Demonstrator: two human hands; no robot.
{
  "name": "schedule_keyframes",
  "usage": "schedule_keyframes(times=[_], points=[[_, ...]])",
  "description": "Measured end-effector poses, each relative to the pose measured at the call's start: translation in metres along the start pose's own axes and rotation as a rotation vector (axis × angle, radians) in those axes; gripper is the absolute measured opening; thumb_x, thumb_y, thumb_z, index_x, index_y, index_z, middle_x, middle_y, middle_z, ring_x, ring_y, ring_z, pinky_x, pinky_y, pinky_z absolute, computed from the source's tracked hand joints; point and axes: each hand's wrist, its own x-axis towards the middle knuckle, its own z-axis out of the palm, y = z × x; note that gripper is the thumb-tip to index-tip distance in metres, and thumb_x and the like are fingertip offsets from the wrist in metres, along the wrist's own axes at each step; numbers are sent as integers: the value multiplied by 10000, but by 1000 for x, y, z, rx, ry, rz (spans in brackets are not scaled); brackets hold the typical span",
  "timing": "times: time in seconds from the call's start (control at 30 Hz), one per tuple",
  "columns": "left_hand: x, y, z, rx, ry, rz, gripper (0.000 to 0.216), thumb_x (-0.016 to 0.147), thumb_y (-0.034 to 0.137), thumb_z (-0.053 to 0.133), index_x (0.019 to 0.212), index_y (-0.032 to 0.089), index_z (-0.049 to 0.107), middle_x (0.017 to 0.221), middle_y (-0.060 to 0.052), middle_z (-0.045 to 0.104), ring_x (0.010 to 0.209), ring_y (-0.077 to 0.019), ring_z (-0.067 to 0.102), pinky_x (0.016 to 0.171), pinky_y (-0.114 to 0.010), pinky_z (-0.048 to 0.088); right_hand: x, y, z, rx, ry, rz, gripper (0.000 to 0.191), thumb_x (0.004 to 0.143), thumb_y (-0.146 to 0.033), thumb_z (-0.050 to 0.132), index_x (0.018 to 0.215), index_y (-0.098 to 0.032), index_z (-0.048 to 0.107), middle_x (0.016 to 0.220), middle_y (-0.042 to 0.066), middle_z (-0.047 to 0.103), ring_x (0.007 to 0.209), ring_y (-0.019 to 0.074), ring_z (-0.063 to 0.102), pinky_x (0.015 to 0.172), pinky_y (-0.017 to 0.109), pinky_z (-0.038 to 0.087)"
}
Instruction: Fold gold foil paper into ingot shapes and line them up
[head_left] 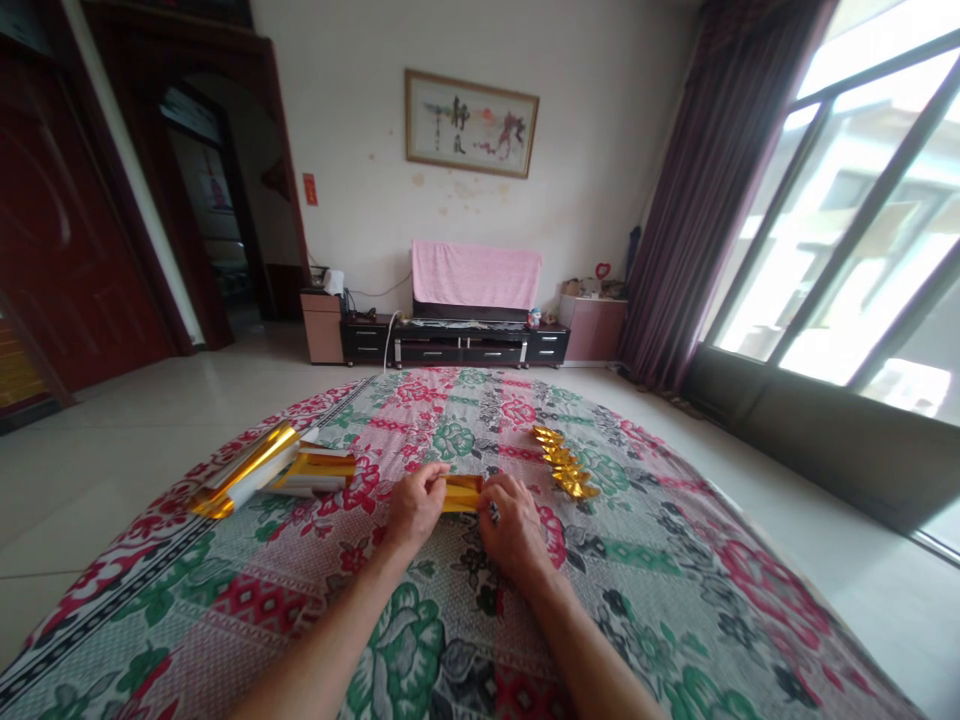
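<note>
Between my two hands is a small piece of gold foil paper [462,494], held just above or on the patterned cloth. My left hand [416,508] pinches its left end between thumb and fingers. At the other end, my right hand [512,522] has its fingers curled over the paper, hiding that edge. A row of folded gold paper ingots [564,466] lies to the right of my right hand. Off to the left, a curled gold foil sheet [251,470] rests beside a stack of gold and white paper sheets [319,472].
The floral cloth [405,640] covers the broad surface before me. Beyond it stand a low black TV cabinet [457,352] and a screen draped with a pink towel [476,272]. A purple curtain [694,190] and windows are at right, a red door [67,210] at left.
</note>
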Motion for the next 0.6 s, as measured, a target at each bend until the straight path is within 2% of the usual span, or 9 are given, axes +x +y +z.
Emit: schedule_keyframes(times=[0.1, 0.2, 0.37, 0.5, 0.6], points=[[-3, 4, -2, 230, -33, 60, 260, 742, 152, 470, 916, 214, 654, 852, -42, 701, 777, -176, 637, 739, -276, 462, -1, 1, 1, -35, -56, -9, 140, 694, -66, 499, 707, -199, 540, 849, 30, 580, 835, 179, 501, 790, 312, 350], [-5, 4, -1, 356, -91, 140, 256, 765, 129, 444, 902, 197, 649, 865, -53, 690, 793, -173, 623, 742, -270, 448, -1, 3, 2, -58, -98, 6, 144, 677, -61, 496, 708, -194, 542, 775, 22, 574, 800, 171, 506, 774, 298, 345], [-6, 1, 0, 457, -131, 276, 247, 799, 134, 415, 897, 189, 636, 848, -55, 651, 800, -174, 586, 763, -270, 427, -2, 4, 2, -88, -121, 29, 140, 682, -82, 490, 743, -188, 559, 749, 24, 565, 770, 168, 504, 756, 291, 342], [-7, 2, -1, 499, -145, 316, 259, 815, 144, 404, 920, 193, 636, 846, -61, 628, 796, -176, 569, 746, -266, 419, -3, 1, 1, -99, -151, 1, 175, 692, -121, 509, 821, -205, 593, 829, 31, 563, 790, 168, 499, 740, 281, 344], [-9, 5, -4, 522, -162, 330, 267, 809, 132, 406, 922, 197, 639, 829, -61, 613, 776, -176, 558, 707, -261, 414, -2, -3, -1, -113, -172, -9, 151, 703, -142, 515, 796, -215, 609, 841, 29, 558, 791, 164, 495, 735, 275, 341]])
